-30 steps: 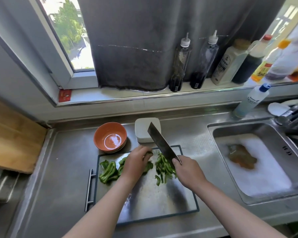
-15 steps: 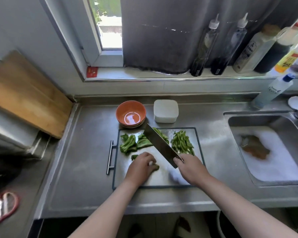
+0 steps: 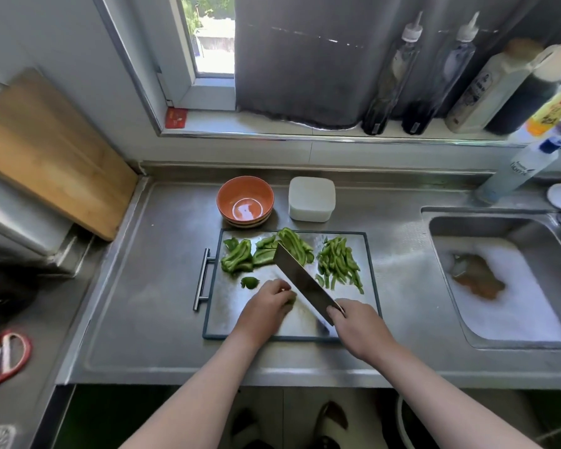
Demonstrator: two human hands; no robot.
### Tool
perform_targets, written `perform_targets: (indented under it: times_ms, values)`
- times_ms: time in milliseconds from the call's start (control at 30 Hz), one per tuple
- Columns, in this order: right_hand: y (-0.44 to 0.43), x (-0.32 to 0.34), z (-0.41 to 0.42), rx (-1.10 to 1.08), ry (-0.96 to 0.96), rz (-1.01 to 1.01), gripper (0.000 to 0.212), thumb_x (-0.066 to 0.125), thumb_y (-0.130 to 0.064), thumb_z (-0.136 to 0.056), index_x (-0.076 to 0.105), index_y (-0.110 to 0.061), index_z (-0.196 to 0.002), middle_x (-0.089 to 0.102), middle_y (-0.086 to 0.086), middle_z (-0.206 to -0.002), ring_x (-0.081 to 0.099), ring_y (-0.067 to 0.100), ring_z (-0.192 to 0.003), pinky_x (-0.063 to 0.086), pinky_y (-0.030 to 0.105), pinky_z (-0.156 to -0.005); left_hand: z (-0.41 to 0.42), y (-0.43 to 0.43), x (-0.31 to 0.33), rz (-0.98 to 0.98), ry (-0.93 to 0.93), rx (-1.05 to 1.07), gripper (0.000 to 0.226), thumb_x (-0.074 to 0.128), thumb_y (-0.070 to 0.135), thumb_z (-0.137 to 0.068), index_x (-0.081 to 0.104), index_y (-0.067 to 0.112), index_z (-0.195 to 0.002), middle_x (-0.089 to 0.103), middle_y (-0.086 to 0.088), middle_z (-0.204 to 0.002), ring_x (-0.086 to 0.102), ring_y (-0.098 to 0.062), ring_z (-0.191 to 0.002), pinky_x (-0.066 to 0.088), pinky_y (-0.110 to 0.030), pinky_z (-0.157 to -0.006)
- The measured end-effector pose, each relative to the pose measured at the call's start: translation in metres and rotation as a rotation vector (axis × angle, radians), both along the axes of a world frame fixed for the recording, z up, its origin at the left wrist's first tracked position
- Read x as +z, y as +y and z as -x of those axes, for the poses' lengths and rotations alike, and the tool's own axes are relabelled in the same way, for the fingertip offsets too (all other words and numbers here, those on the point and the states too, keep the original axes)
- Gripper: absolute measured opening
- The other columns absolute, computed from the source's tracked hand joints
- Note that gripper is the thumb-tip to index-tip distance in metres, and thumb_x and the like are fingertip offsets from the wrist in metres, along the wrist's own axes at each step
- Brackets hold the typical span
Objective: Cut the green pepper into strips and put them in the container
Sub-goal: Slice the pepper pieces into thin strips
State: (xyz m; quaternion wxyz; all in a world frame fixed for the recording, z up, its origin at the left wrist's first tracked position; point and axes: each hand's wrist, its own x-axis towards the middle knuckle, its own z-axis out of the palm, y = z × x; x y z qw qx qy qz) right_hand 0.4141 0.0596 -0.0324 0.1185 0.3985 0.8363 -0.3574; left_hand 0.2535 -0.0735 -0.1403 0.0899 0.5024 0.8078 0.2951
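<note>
Steel on steel is the widest worry: the brushed stainless-steel desk [image 3: 149, 286] carries a dark-rimmed metal cutting board [image 3: 227, 319] with a bar handle, and a hard chop could, I judge, skate that board sideways. Next is the broad rectangular steel cleaver [image 3: 302, 280], blade tilted above the board, with the right hand [image 3: 357, 325] and its grip wrapped closed round the handle. The white square plastic container [image 3: 311, 199] stands behind the board and looks lidded, so nothing can go in until it is opened. The heap of cut green pepper strips [image 3: 337, 264] lies near the board's right rim, where a careless sweep could push some onto the desk; the uncut green pepper slabs [image 3: 237, 259] wait at the far left. Smallest and riskiest is the green pepper piece [image 3: 291, 298] at the board's near middle, pinned under the curled grip of the left hand [image 3: 263, 311], just beside the blade. It is mostly hidden, so a slip would likely meet fingertips.
</note>
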Motion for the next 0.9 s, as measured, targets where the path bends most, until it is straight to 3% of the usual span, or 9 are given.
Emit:
perform_targets:
  times_ms: [200,333,467,600,667,733,767,833,900]
  values:
    - [0.003,-0.01,-0.002,0.046,-0.01,0.024,0.032,0.046,-0.034,-0.102,0.057,-0.021,-0.074,0.063,-0.003,-0.077,0.058,0.017,-0.076,0.041,0.033,-0.063,-0.001,-0.002,0.001,-0.102,0.128,0.017,0.009,0.081,0.012,-0.08,0.073,0.01,-0.084,0.067,-0.002,-0.09,0.061,-0.018,-0.084,0.053,-0.029,-0.065]
    - [0.005,-0.015,-0.002,0.059,-0.025,0.037,0.032,0.044,-0.035,-0.102,0.06,-0.019,-0.079,0.065,-0.002,-0.078,0.06,0.018,-0.075,0.04,0.032,-0.061,-0.003,-0.01,-0.001,-0.089,-0.043,0.273,0.004,0.072,0.015,-0.089,0.07,0.013,-0.085,0.061,0.005,-0.082,0.053,-0.013,-0.08,0.047,-0.03,-0.069]
    - [0.009,-0.017,0.001,0.071,-0.019,0.06,0.033,0.044,-0.037,-0.102,0.061,-0.019,-0.081,0.067,-0.001,-0.079,0.062,0.019,-0.075,0.046,0.033,-0.064,-0.005,-0.008,0.011,-0.05,-0.339,0.504,0.007,0.074,0.026,-0.088,0.071,0.021,-0.085,0.066,0.012,-0.078,0.06,-0.005,-0.075,0.048,-0.021,-0.068]
    - [0.009,-0.018,0.006,0.1,-0.016,0.055,0.032,0.044,-0.036,-0.102,0.062,-0.02,-0.082,0.067,-0.001,-0.079,0.061,0.018,-0.076,0.047,0.036,-0.068,0.001,-0.002,0.016,-0.008,-0.418,0.643,0.024,0.067,0.028,-0.092,0.067,0.015,-0.072,0.061,0.003,-0.08,0.057,-0.015,-0.078,0.038,-0.025,-0.066]
    - [0.009,-0.017,0.007,0.108,-0.02,0.051,0.032,0.044,-0.036,-0.102,0.061,-0.02,-0.081,0.066,-0.002,-0.079,0.06,0.017,-0.075,0.046,0.035,-0.067,0.006,-0.008,0.02,0.025,-0.359,0.621,0.027,0.055,0.024,-0.099,0.064,0.013,-0.077,0.062,0.002,-0.081,0.057,-0.019,-0.078,0.036,-0.026,-0.061]
    - [0.009,-0.017,0.007,0.112,-0.026,0.041,0.032,0.043,-0.036,-0.102,0.06,-0.021,-0.08,0.066,-0.003,-0.079,0.061,0.017,-0.076,0.045,0.034,-0.066,0.011,-0.02,0.023,0.045,-0.29,0.471,0.015,0.054,0.015,-0.098,0.068,0.019,-0.1,0.062,0.011,-0.1,0.058,-0.011,-0.088,0.043,-0.021,-0.07]
    - [0.009,-0.017,0.006,0.114,-0.029,0.033,0.032,0.043,-0.037,-0.102,0.06,-0.021,-0.08,0.066,-0.003,-0.079,0.061,0.017,-0.076,0.045,0.034,-0.066,0.014,-0.026,0.022,0.063,-0.256,0.34,0.021,0.056,0.009,-0.095,0.068,0.021,-0.109,0.06,0.013,-0.107,0.057,-0.006,-0.093,0.045,-0.018,-0.076]
    - [0.009,-0.016,0.006,0.118,-0.036,0.021,0.033,0.042,-0.038,-0.102,0.06,-0.021,-0.08,0.066,-0.004,-0.078,0.061,0.017,-0.075,0.046,0.035,-0.066,0.015,-0.034,0.017,0.089,-0.184,0.124,0.029,0.062,0.004,-0.089,0.071,0.022,-0.111,0.06,0.012,-0.107,0.053,-0.002,-0.097,0.046,-0.015,-0.081]
    - [0.01,-0.016,0.006,0.119,-0.039,0.025,0.033,0.042,-0.038,-0.102,0.06,-0.022,-0.079,0.066,-0.004,-0.078,0.061,0.017,-0.074,0.044,0.034,-0.063,0.01,-0.034,0.012,0.085,-0.103,0.073,0.027,0.069,0.007,-0.085,0.073,0.022,-0.107,0.063,0.01,-0.1,0.052,-0.003,-0.095,0.049,-0.022,-0.078]
